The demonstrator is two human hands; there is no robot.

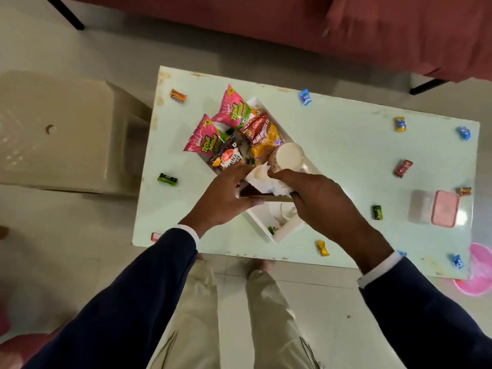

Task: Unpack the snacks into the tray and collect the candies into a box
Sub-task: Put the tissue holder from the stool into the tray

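A white tray lies slanted on the pale green table. Its far end holds two pink snack packets, a red-and-yellow packet and a dark salted-nuts packet. My left hand grips the left end of a brown cardboard box held over the tray. My right hand holds the box's right end, with white paper and a white cup at my fingertips. Several wrapped candies lie scattered on the table. A clear box with a pink lid stands at the right.
A beige plastic stool stands left of the table. A reddish sofa fills the back. A pink basin sits on the floor at the table's right corner. My legs are just before the table's near edge.
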